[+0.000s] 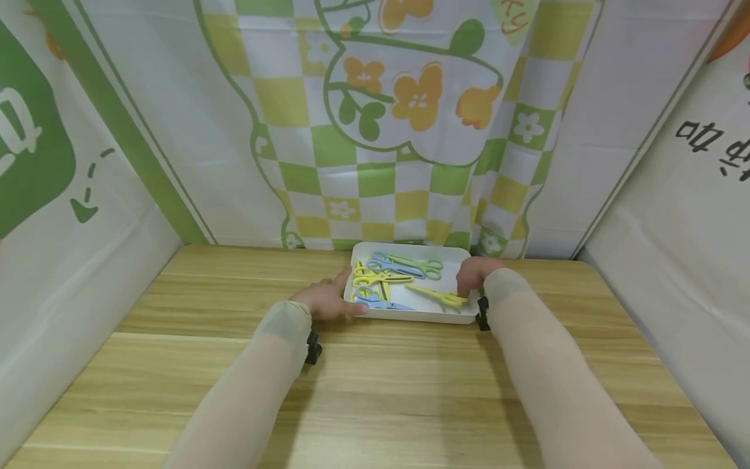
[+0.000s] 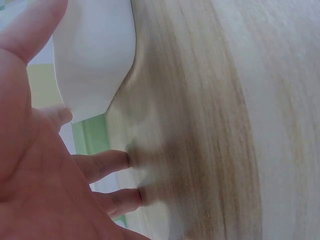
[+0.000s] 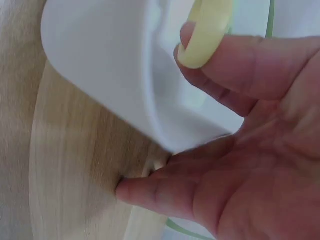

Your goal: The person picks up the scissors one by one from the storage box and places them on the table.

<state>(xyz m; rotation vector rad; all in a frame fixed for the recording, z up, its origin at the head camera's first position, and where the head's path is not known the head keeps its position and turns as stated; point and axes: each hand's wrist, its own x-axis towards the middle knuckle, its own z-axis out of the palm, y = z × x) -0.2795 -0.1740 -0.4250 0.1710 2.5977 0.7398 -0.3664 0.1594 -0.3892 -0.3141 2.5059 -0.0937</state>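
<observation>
A white tray (image 1: 422,317) near the far edge of the table holds several pairs of small scissors. My right hand (image 1: 476,276), at the tray's right end, pinches the handle of yellow scissors (image 1: 438,295) between thumb and index finger. The yellow handle loop (image 3: 215,35) shows up close in the right wrist view, while the other fingers reach down outside the tray wall. My left hand (image 1: 325,300) rests against the tray's left end, thumb at the front corner. In the left wrist view its fingers (image 2: 102,164) are spread, with the index fingertip at the tray's corner.
Left in the tray lie other yellow scissors (image 1: 392,279) and blue scissors (image 1: 383,301). Behind them are a second blue pair (image 1: 401,267) and green scissors (image 1: 432,268). The wooden table (image 1: 387,391) ends at a patterned curtain (image 1: 375,176). Printed cloth walls stand at both sides.
</observation>
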